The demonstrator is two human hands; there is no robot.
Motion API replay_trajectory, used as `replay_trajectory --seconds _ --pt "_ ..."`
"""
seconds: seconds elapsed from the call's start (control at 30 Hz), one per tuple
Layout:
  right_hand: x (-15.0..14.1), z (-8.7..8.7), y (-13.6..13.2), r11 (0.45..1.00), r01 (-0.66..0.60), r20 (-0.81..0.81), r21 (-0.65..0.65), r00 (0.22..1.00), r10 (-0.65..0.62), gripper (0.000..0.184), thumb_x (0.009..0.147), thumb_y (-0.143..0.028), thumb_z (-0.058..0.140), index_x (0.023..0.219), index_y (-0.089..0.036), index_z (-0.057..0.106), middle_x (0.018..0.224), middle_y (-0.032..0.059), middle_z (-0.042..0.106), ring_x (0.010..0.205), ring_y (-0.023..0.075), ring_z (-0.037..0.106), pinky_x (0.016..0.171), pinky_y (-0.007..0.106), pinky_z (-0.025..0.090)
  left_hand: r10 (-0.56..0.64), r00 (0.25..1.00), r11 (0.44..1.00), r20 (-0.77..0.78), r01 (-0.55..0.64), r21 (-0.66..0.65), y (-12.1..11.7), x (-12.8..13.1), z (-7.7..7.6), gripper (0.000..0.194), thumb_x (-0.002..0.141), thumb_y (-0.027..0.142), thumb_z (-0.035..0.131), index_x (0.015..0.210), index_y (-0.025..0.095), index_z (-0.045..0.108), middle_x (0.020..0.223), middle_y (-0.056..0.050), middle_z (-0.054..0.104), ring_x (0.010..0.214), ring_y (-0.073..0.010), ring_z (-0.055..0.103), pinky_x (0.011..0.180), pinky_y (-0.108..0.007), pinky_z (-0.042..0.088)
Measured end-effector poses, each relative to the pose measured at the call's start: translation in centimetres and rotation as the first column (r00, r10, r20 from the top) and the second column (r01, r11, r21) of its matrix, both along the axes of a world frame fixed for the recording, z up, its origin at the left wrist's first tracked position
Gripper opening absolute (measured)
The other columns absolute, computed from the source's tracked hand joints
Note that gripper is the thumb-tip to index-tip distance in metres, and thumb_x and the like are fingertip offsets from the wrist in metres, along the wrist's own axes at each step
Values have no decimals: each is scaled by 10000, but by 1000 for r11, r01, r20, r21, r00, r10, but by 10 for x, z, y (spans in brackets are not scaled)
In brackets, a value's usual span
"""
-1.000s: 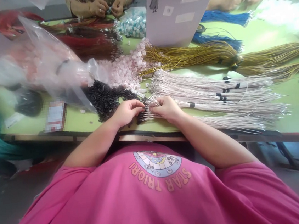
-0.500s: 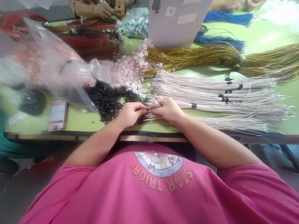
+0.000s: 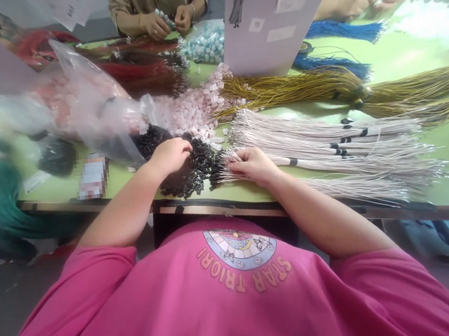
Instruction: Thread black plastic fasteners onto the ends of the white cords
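Over the pile of small black plastic connector housings [image 3: 200,165] is my left hand [image 3: 170,155], its fingers curled down at the pieces. Its fingertips are partly hidden, so what they pinch cannot be made out. My right hand [image 3: 254,164] is closed around the metal-tipped ends of a bundle of white wires [image 3: 308,163], thumb and fingers pressed together. Several black housings lie just under those wire ends. More bundles of white wires [image 3: 292,126], bound with black tape, stretch to the right.
Pink-white connector pieces [image 3: 186,110] lie heaped behind the black pile. Yellow wires [image 3: 295,81] run across the back. A plastic bag [image 3: 93,107] and a phone [image 3: 93,176] are on the left. A grey partition [image 3: 261,25] stands ahead; co-workers' hands [image 3: 165,23] work beyond it.
My left hand has moved left and away from the wire ends, onto the black housings. My right hand has stayed at the wires with its grip kept.
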State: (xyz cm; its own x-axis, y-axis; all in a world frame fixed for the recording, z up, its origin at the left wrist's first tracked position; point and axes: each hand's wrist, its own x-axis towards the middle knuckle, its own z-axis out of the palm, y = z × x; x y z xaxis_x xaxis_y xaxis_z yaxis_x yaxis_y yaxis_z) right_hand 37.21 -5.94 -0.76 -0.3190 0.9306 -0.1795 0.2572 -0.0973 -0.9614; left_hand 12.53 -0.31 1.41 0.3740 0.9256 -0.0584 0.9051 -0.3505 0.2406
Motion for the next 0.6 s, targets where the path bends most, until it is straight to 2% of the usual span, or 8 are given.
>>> replay_trajectory --seconds 0.23,0.47,0.6 --pt "0 4 0 999 -41 28 0 999 41 225 652 -315 566 534 -151 469 479 -55 383 458 57 305 469 222 217 9 1000 998 4 -9 -54 2 9 -8 256 767 271 505 948 174 657 976 -92 607 874 -225 555 820 -324 411" --pt "0 5 -1 999 -22 102 37 995 18 131 618 -259 542 567 -146 501 495 -56 380 477 63 324 471 219 231 15 999 998 49 -11 -69 -2 7 -1 158 721 270 563 812 176 653 832 -72 616 743 -202 549 746 -322 418" --pt "-2 10 -3 999 -9 127 40 992 4 104 594 -231 522 546 -144 493 480 -55 369 469 63 325 456 219 227 35 984 999 175 -28 -43 -11 9 10 243 729 274 558 933 191 661 883 -60 632 780 -196 566 794 -328 419"
